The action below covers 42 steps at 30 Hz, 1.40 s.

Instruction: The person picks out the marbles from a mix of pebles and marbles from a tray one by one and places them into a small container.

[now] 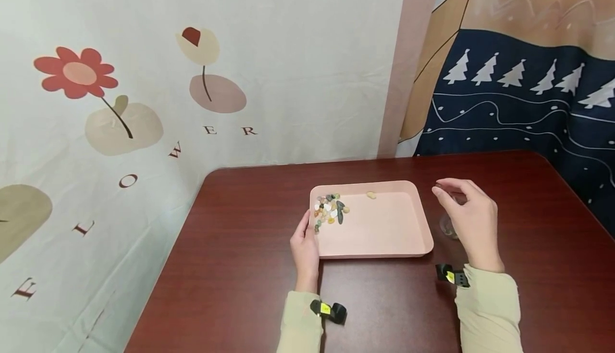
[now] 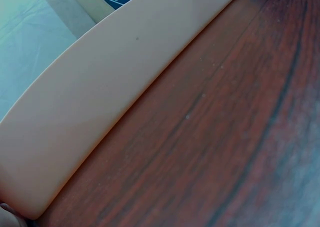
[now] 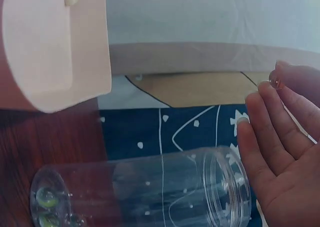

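My left hand [image 1: 305, 251] holds the pink tray [image 1: 379, 230] at its left side. Small mixed stones [image 1: 333, 213], pale, green and dark, lie bunched at the tray's left end. One pale yellowish stone [image 1: 371, 195] sits apart near the far wall. Beyond the tray's right side, my right hand [image 1: 474, 222] pinches a small reddish-amber glass marble [image 3: 276, 81] between thumb and fingertips. Below that hand stands a clear open-topped jar [image 3: 150, 187], partly hidden by it in the head view. Several greenish marbles [image 3: 47, 197] rest on the jar's bottom.
The tray and jar stand on a dark red wooden table [image 1: 240, 225]. Behind it hangs a pale cloth [image 1: 312, 75] with printed flowers, and a navy cloth [image 1: 509, 112] with white trees at the right. Each wrist wears a black strap [image 1: 331, 311].
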Motion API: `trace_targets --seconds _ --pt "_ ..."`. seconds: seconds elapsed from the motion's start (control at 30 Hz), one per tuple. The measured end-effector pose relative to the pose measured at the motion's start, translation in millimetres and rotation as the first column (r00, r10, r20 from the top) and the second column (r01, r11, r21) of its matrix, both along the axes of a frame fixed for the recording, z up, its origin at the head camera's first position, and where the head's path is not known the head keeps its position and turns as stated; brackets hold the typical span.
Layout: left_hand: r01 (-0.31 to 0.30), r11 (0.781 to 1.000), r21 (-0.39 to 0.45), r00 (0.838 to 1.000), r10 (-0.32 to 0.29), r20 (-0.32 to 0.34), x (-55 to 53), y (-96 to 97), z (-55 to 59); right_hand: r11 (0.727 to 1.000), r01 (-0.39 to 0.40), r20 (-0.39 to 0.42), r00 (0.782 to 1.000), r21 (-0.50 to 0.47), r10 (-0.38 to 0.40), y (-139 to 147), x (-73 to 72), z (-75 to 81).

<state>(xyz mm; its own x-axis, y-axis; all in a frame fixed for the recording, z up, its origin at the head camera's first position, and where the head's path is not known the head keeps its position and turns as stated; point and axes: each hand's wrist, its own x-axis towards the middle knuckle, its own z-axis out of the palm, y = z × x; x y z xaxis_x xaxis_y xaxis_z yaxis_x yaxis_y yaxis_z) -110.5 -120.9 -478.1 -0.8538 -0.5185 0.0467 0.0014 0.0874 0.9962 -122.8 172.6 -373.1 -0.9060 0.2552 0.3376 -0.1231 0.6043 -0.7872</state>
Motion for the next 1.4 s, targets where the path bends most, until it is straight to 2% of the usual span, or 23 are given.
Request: trace_targets --seconds 0.2,0.3,0.5,0.73,1.07,1.4 --pt "0.009 1.000 0.004 1.000 -0.009 0.003 0.0 0.8 -0.2 0.999 0.041 0.002 0.999 -0.022 -0.041 8.8 1.1 -1.1" --pt "0.012 1.000 0.001 1.000 -0.012 0.003 -0.3 0.7 0.1 0.997 0.070 0.030 0.997 -0.027 -0.069 13.4 1.7 -1.2" --pt "0.012 1.000 0.016 1.000 -0.012 -0.002 0.0 -0.2 -0.3 0.991 0.132 0.076 0.989 -0.030 -0.130 22.3 2.5 -2.0" --pt "0.012 1.000 0.007 1.000 -0.012 -0.012 0.9 0.2 1.4 0.978 0.198 0.079 0.978 -0.063 -0.193 31.6 1.9 -6.5" --pt "0.008 1.000 0.014 1.000 -0.008 -0.019 0.7 0.5 1.4 0.969 0.227 0.133 0.968 -0.097 -0.213 41.1 1.5 -10.2" --pt "0.010 1.000 0.006 1.000 -0.010 -0.008 0.6 0.5 1.0 0.970 0.235 0.179 0.959 -0.064 -0.220 52.5 -0.4 -17.7"
